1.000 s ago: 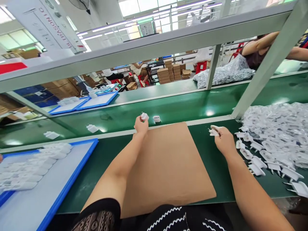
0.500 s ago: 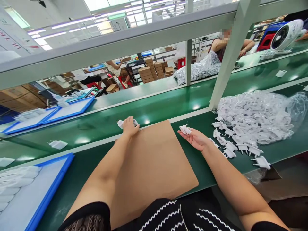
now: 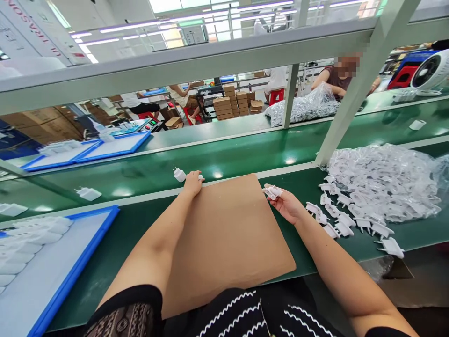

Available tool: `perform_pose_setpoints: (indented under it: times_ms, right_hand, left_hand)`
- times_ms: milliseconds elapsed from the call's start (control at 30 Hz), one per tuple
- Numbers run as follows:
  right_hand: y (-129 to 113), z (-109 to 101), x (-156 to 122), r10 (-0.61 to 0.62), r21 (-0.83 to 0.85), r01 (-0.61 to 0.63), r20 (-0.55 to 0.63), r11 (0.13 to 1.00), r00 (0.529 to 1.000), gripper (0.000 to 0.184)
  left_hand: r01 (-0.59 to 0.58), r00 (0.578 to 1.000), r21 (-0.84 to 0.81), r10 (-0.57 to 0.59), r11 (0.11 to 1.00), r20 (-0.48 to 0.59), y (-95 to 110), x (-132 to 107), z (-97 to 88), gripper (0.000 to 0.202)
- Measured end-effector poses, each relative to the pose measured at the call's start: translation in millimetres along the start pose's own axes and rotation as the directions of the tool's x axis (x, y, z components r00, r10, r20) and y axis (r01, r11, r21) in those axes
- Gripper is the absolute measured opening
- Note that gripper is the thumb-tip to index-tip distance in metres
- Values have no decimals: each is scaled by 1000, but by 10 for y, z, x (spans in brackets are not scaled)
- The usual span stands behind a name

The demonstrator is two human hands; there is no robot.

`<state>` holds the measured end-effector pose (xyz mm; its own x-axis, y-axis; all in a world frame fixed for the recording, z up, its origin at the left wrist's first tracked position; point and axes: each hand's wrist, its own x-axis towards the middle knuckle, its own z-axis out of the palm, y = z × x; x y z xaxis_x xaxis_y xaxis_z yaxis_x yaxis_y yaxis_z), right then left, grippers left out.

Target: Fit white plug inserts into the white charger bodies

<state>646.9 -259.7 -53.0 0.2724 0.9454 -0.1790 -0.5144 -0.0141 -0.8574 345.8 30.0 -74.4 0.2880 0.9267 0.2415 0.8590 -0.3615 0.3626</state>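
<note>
On the far edge of the cardboard sheet, my left hand is closed around a white charger, mostly hidden by the fingers. A second white charger with pins lies on the green belt just left of that hand. My right hand is palm up beside the sheet's right edge, its fingers closed on white plug pieces; I cannot tell exactly how many. Several similar loose plug pieces lie on the table right of my right wrist.
A clear plastic bag full of white pieces lies at right. At left is a blue-rimmed tray with rows of white chargers. The green belt runs behind, under a slanted metal post. A co-worker sits across.
My head view has shifted, so the scene sits further right. The left hand's fingers now cover more of its charger, and the other charger stands slightly apart. My right hand tilts its pieces.
</note>
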Motion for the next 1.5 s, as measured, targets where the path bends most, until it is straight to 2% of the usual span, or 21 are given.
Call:
perform_pose_setpoints:
  times_ms: [67,133,233,333,400,467,533,567,667,733,800,867,1000,1167,1267,1333,1500]
  right_hand:
    - [2,23,-12,12,-31,-12,6,999,1000,30]
    - [15,28,-22,17,-55,-17,6,998,1000,32]
    - [44,26,-40,31,-76,-31,-5,997,1000,35]
    - [71,29,-62,43,-82,-42,12,996,999,44]
    - [89,38,-79,18,-137,-15,20,990,1000,50]
    - [114,56,-96,-58,-292,51,-15,955,998,49]
    - [148,86,-113,-196,-507,142,-54,850,979,42]
    - [165,105,-123,-276,-605,194,-44,772,960,38]
    - [204,181,-159,-458,-765,368,108,529,883,27]
    - [221,237,-182,-503,-790,480,259,381,825,19]
    - [236,282,-196,-501,-791,559,388,250,774,18]
    - [255,307,-194,-478,-793,590,465,149,745,20]
    - [281,313,-167,-439,-814,581,520,4,733,24]
    - [210,358,-147,-397,-738,636,666,-226,632,23]
    - [116,429,-134,-339,-713,617,702,-333,627,28]
    - [54,480,-119,-295,-695,621,718,-363,631,28]
    - [-21,571,-92,-201,-649,667,755,-366,625,29]
  left_hand:
    - [-6,1000,-19,6,1000,-8,55,-54,-54,33]
    - [-29,1000,-41,28,999,-11,211,-200,-85,38]
    - [-146,986,-147,156,978,57,618,-633,-48,48]
    - [-295,918,-330,362,897,162,1073,-1172,77,49]
    - [-324,882,-430,434,843,186,1287,-1453,165,47]
    - [-293,882,-544,442,786,164,1386,-1617,224,55]
    - [-250,889,-655,437,713,135,1389,-1671,247,67]
    - [-245,883,-694,452,677,129,1371,-1670,246,64]
    - [-272,843,-733,522,623,132,1310,-1626,223,25]
    - [-270,832,-741,536,615,142,1300,-1603,209,13]
    - [-250,832,-758,534,603,149,1312,-1595,203,13]
    - [-234,830,-779,537,582,152,1328,-1592,205,11]
    - [-210,829,-804,538,556,155,1329,-1583,216,10]
    - [-199,827,-814,539,546,160,1309,-1571,229,13]
    - [-204,830,-815,537,542,150,1313,-1574,230,12]
    - [-203,832,-816,535,541,148,1319,-1577,224,11]
    - [-196,833,-800,527,567,169,1327,-1580,200,11]
